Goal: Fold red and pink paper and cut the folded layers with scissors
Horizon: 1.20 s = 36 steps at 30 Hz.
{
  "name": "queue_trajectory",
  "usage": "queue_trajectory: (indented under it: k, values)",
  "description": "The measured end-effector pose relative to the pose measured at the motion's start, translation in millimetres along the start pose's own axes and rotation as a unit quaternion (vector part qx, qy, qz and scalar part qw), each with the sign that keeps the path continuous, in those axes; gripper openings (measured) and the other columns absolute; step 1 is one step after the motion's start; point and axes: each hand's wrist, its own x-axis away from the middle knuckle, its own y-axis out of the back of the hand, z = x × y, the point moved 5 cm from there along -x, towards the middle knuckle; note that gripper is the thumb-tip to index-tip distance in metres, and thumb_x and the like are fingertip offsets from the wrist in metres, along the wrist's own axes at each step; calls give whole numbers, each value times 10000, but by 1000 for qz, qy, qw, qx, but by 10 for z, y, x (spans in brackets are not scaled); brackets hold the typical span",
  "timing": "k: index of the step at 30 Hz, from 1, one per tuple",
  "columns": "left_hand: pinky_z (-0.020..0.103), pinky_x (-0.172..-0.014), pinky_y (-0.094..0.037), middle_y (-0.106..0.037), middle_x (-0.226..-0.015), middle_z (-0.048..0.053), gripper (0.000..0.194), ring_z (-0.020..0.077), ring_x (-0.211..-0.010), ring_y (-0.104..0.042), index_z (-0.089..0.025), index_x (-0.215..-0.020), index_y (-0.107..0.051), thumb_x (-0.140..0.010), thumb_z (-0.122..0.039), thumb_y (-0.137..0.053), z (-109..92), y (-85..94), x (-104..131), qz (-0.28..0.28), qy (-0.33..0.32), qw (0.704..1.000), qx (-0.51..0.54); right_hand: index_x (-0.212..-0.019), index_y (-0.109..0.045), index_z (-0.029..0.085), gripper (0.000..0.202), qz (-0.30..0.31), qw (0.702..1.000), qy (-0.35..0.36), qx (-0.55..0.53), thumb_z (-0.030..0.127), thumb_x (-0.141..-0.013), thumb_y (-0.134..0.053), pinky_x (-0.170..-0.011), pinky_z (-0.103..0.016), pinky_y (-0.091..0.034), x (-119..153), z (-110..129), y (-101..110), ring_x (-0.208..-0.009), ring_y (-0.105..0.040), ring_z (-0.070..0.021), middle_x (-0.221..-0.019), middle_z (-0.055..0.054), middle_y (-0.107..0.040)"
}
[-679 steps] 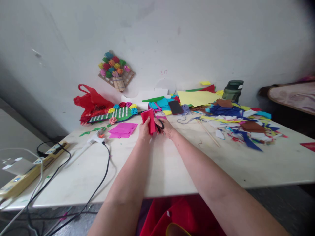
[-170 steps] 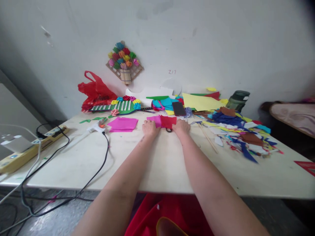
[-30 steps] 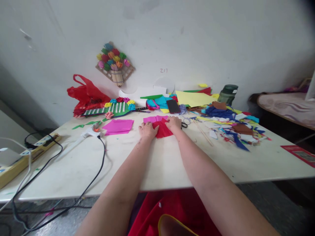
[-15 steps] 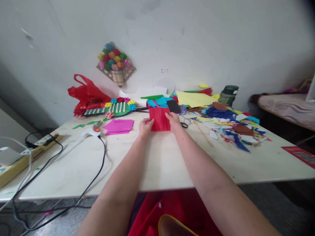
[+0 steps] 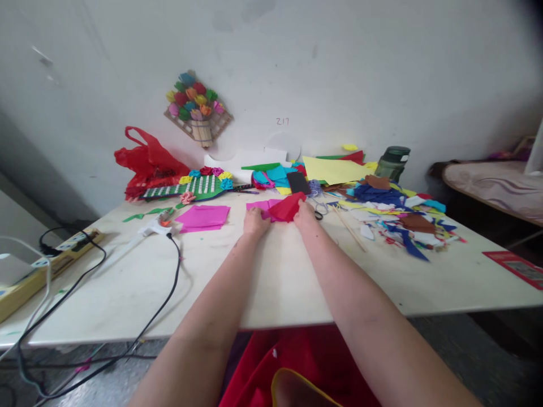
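My right hand (image 5: 306, 216) is closed on a red sheet of crepe paper (image 5: 289, 207), which is folded or bent up toward its fingers. Beneath and left of the red sheet lies a magenta sheet of crepe paper (image 5: 255, 206). My left hand (image 5: 255, 223) is at that magenta sheet's near left edge, fingers curled against it and partly hidden. Just right of my right hand, black-handled scissors (image 5: 319, 214) rest on the table. A separate stack of magenta paper (image 5: 206, 219) lies to the left of my left hand.
A white glue gun (image 5: 156, 227) with a black cable lies left, near a power strip (image 5: 68, 254). Behind my hands are a phone (image 5: 298, 183) and coloured paper. Paper scraps (image 5: 407, 223) and a thin stick (image 5: 350, 228) lie right. A bottle (image 5: 392, 164) stands at the back.
The red sheet, held flat between both hands before, has gone from my left hand and is pulled up to the right by my right hand, uncovering the magenta sheet.
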Motion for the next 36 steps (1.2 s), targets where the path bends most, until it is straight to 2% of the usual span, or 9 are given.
queue_trajectory:
  k: [4,6,8,10,14,20,26,31,36]
  values:
    - [272,-898,-380,-624,-1008,117,237,214,-1022,-525,-125,-912,-656,-716,-143,-526,1,21,5,7,13,999,-41,-975,-527,158,160,5,998,23,59,162,-860,-415,-629,-277,-556,-29,24,13,-792,-663,-155,-825,-51,-645]
    - [284,-893,-385,-616,-1008,130,241,228,-1023,-520,-122,-924,-653,-746,-217,-522,-15,33,19,4,17,999,-50,-997,-521,153,182,10,995,36,87,170,-870,-392,-627,-284,-558,-34,23,10,-819,-664,-166,-851,-69,-649]
    - [315,-905,-381,-598,-1032,149,329,254,-1044,-504,-118,-955,-645,-755,-355,-536,-54,39,37,-2,4,998,-68,-1015,-520,151,194,15,994,41,97,184,-877,-388,-630,-281,-557,-35,14,7,-836,-664,-169,-870,-79,-654]
    - [339,-920,-373,-581,-1054,165,396,276,-1067,-487,-112,-981,-638,-741,-413,-546,-93,39,52,-6,-14,995,-94,-1027,-517,148,197,19,993,45,103,200,-879,-396,-638,-267,-553,-31,11,3,-849,-662,-163,-905,-88,-657]
    - [333,-907,-392,-603,-1016,163,295,279,-1045,-508,-111,-953,-659,-746,-257,-508,-109,46,58,-3,-27,993,-112,-1034,-505,142,204,19,995,37,89,178,-857,-410,-638,-271,-551,12,32,0,-829,-667,-162,-939,-104,-659]
    - [295,-848,-433,-667,-947,128,248,239,-926,-593,-137,-855,-705,-708,-173,-507,14,108,24,-2,21,999,-37,-1002,-509,169,187,32,996,45,71,181,-860,-389,-632,-269,-547,142,114,-41,-785,-670,-162,-921,-96,-665]
    - [274,-760,-450,-686,-741,68,130,213,-796,-626,-183,-647,-677,-645,-161,-548,200,133,-10,11,85,990,114,-1048,-480,198,206,39,988,69,131,198,-889,-350,-614,-255,-542,195,178,-57,-826,-661,-154,-937,-71,-653]
    - [250,-596,-447,-584,-548,27,122,170,-621,-583,-158,-617,-621,-612,-261,-556,406,134,-40,-53,151,952,262,-1029,-483,177,195,36,990,73,119,209,-878,-363,-619,-256,-528,201,203,-39,-778,-652,-152,-891,-58,-644]
    - [245,-536,-461,-543,-538,7,155,149,-557,-570,-142,-696,-569,-616,-241,-480,553,154,-47,-140,224,860,437,-996,-504,163,190,32,988,89,123,226,-858,-388,-615,-255,-513,171,218,-22,-756,-635,-155,-878,-63,-634]
